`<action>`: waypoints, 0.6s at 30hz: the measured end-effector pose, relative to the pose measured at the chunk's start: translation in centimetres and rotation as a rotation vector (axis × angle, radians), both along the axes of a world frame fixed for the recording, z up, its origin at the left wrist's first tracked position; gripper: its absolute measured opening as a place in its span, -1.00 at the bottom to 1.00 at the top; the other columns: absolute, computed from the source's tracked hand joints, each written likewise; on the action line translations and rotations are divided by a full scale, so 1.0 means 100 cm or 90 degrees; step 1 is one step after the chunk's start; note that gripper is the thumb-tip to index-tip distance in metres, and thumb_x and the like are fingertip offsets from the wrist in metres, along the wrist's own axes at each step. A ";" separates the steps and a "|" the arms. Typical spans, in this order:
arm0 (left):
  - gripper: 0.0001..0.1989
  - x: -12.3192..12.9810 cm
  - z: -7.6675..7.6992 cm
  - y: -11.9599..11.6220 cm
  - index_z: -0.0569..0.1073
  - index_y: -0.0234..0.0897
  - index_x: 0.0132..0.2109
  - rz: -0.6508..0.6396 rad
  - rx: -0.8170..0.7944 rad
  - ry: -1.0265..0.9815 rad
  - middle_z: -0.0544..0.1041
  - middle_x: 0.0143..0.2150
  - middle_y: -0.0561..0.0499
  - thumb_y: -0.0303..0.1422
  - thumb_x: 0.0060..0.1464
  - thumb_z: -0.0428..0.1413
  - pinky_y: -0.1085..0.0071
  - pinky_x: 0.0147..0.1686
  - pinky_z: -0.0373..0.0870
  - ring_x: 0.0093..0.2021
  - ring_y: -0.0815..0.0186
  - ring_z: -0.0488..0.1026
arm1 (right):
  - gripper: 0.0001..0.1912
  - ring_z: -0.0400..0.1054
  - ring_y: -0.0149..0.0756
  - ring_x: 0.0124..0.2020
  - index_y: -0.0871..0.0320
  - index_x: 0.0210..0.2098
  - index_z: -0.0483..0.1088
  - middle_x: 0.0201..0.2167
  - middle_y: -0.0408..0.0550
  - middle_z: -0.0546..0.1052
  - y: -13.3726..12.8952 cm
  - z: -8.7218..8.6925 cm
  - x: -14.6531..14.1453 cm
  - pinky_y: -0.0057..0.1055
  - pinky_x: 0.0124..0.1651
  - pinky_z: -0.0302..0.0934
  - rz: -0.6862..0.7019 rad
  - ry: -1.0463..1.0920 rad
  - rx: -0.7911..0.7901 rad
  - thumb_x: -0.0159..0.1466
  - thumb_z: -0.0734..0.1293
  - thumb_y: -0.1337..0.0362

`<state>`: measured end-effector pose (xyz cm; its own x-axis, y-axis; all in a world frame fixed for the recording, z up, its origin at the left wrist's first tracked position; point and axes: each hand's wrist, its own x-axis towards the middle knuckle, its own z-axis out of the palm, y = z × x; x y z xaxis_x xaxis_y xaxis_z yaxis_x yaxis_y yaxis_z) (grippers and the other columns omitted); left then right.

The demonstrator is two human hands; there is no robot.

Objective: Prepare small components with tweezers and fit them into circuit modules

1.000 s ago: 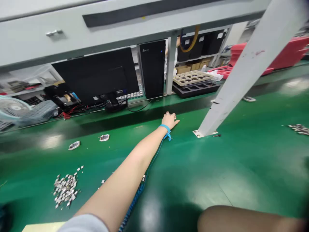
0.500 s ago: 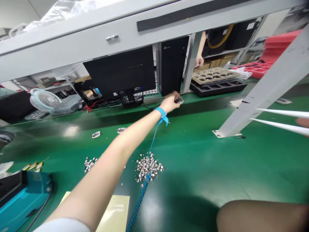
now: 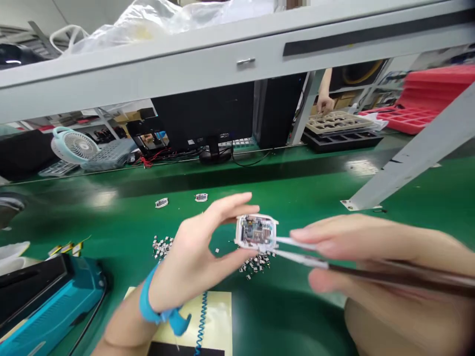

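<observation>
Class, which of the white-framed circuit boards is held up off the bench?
The white-framed board in the left hand, with tweezers at its edge; the two boards farther back lie on the green bench.

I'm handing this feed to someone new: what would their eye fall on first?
Probably the white case with a circuit board inside, in the left hand near the middle of the view; the tweezers in the right hand point at its edge. Next come the bright blue strap on the left arm and the teal box at lower left.
</observation>
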<state>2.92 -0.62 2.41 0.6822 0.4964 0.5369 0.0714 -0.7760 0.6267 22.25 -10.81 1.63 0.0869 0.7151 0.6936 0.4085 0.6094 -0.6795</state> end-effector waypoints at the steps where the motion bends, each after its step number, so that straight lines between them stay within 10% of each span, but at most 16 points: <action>1: -0.41 -0.008 -0.006 -0.004 0.16 -0.24 0.09 0.011 -0.012 -0.002 0.44 -0.06 -0.04 -0.51 -0.11 0.16 0.44 -0.08 0.40 -0.07 0.27 0.40 | -0.60 0.40 -0.35 -0.29 0.09 -0.28 0.44 -0.28 -0.15 0.51 0.003 0.000 -0.014 -0.59 -0.23 0.35 0.040 -0.004 0.001 -0.10 0.44 0.55; 11: -0.50 -0.031 -0.024 -0.008 0.26 -0.24 0.03 0.092 0.090 -0.045 0.46 -0.10 -0.02 -0.46 -0.10 0.18 0.49 -0.11 0.41 -0.12 0.32 0.43 | -0.64 0.41 -0.33 -0.29 0.07 -0.27 0.40 -0.31 -0.15 0.51 0.018 -0.010 -0.048 -0.50 -0.25 0.37 0.066 -0.037 -0.038 -0.03 0.41 0.53; 18: -0.84 -0.024 -0.022 -0.004 0.45 -0.28 -0.36 0.050 0.165 -0.041 0.41 -0.05 -0.05 -0.61 -0.06 0.06 0.49 -0.17 0.41 -0.13 0.33 0.42 | -0.65 0.40 -0.29 -0.23 0.10 -0.17 0.38 -0.25 -0.09 0.49 0.003 -0.013 -0.048 -0.44 -0.21 0.37 0.068 -0.116 0.017 0.05 0.35 0.50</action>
<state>0.47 -1.05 0.24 0.6076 0.3865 0.6939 0.1042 -0.9049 0.4127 17.43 -10.47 0.35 -0.1176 0.6942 0.7101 0.4551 0.6733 -0.5828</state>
